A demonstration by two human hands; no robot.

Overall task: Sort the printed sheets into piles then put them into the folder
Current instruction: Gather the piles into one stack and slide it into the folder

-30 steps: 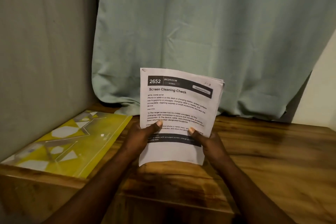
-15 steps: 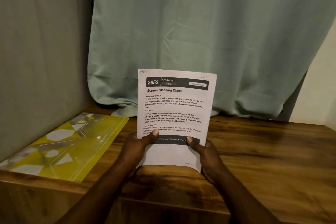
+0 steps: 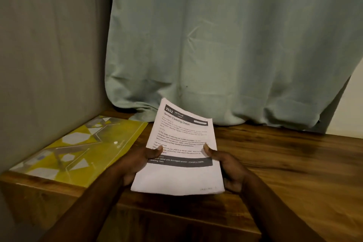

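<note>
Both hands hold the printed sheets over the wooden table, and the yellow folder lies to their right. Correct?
Not quite. The head view shows the yellow folder lying to the left of the printed sheets, not the right. The left hand and right hand do both hold the sheets over the wooden table.

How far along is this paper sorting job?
Barely started. No piles show on the wooden table. The left hand and right hand hold a stack of printed sheets, thumbs on top. Sorting and filling the yellow folder, lying flat at left, remain.
</note>
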